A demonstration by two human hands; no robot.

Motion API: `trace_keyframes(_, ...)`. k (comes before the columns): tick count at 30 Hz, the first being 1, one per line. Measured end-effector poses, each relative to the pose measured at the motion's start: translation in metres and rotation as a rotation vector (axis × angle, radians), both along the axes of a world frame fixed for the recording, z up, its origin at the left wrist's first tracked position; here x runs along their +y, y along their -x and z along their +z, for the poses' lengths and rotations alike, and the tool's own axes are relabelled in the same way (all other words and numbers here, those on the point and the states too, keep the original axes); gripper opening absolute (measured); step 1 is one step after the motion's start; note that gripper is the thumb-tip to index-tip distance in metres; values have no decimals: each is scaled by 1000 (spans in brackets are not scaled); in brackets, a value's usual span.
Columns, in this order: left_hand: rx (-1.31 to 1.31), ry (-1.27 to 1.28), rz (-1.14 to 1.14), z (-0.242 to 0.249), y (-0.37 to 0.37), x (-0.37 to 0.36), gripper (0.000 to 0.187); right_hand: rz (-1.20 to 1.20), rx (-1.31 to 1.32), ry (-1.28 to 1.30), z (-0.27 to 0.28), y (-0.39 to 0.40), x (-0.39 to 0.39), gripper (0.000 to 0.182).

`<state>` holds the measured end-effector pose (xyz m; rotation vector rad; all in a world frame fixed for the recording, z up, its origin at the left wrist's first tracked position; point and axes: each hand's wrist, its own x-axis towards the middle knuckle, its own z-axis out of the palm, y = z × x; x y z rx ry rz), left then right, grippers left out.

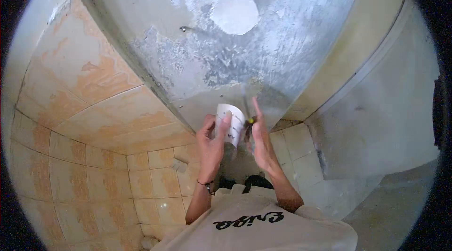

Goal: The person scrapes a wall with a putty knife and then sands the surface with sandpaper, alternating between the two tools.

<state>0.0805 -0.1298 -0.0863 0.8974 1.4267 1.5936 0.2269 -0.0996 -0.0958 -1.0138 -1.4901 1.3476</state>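
Observation:
My left hand (211, 143) grips a curved white card (230, 132) with dark markings on its face; the thumb presses on the front of it. Close beside the card's right edge is my right hand (260, 142), with one finger stretched upward. Its other fingers are wrapped around a tool (250, 122) with a dark and yellow handle, and a blurred greyish strip rises above it. What kind of tool this is I cannot tell. Both hands are held in front of my body, below a grey patchy wall (197, 95).
A round white patch (234, 12) marks the grey wall, and a small metal fitting (183, 29) sticks out of it. Orange-and-cream tiles (94, 77) cover the left side. On the floor tiles lies a small pale block (179, 165). A pale flat panel (376, 95) stands at right.

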Motion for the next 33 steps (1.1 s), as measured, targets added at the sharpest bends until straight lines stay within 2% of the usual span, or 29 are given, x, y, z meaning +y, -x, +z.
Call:
trace_keyframes(2, 185, -178, 126, -18, -22, 8, 17, 170, 229, -96, -21, -1, 3, 73)
trace_keyframes(4, 171, -175, 224, -18, -43, 10, 17, 235, 239, -32, -12, -11, -2, 76)
trace_keyframes(6, 388, -192, 393, -16, -60, 6, 14, 181, 135, 238, -15, -23, -3, 67)
trace_keyframes(7, 390, -188, 403, -16, -64, 7, 14, 168, 119, 282, -17, -33, -1, 52)
trace_keyframes(9, 268, -249, 137, -18, -66, 5, 24, 167, 129, 288, -35, -52, 11, 48)
trace_keyframes(10, 264, -237, 144, -21, -67, 3, 24, 156, 141, 286, -38, -59, 15, 45)
trace_keyframes(12, -468, -498, -108, -23, -70, 6, 43, 160, 209, 306, -33, -74, 21, 41)
trace_keyframes(13, -532, -403, -10, -21, -77, 8, 58, 237, 312, 380, -33, -81, 25, 40)
trace_keyframes(14, -532, -402, -1, -30, -82, 10, 58, 315, 415, 453, -32, -86, 28, 40)
trace_keyframes(15, -413, -211, -49, -49, -83, 14, 56, 322, 412, 459, -33, -91, 31, 40)
trace_keyframes(16, -297, -19, -96, -69, -84, 16, 54, 464, 497, 542, -37, -95, 33, 38)
trace_keyframes(17, -407, -32, -192, -84, -84, 12, 49, 608, 580, 621, -40, -98, 36, 37)
trace_keyframes(18, -409, -36, -182, -83, -86, 6, 49, 753, 662, 698, -42, -100, 39, 37)
trace_keyframes(19, -540, -96, -361, -81, -88, 1, 47, 761, 656, 700, -45, -102, 39, 37)
trace_keyframes(20, -666, -160, -544, -78, -90, -1, 45, 740, 656, 742, -48, -104, 37, 36)
trace_keyframes(21, -540, 22, -253, -63, -105, 3, 42, 718, 655, 786, -51, -105, 36, 35)
trace_keyframes(22, -545, 21, -246, -66, -108, 6, 42, 721, 650, 792, -54, -107, 35, 35)
trace_keyframes(24, -384, 55, -181, -73, -110, 12, 40, 551, 495, 664, -61, -109, 33, 34)
trace_keyframes(27, -297, 101, -213, -56, -102, 3, 34, 466, 459, 546, -74, -108, 29, 33)
trace_keyframes(30, -238, 146, -117, -30, -103, -7, 27, 365, 413, 586, -72, -98, 22, 31)
trace_keyframes(31, -239, 148, -121, -39, -99, -7, 27, 360, 414, 588, -80, -92, 20, 31)
trace_keyframes(33, -92, -36, 41, -62, -88, -5, 28, 135, 256, 339, -105, -71, 15, 30)
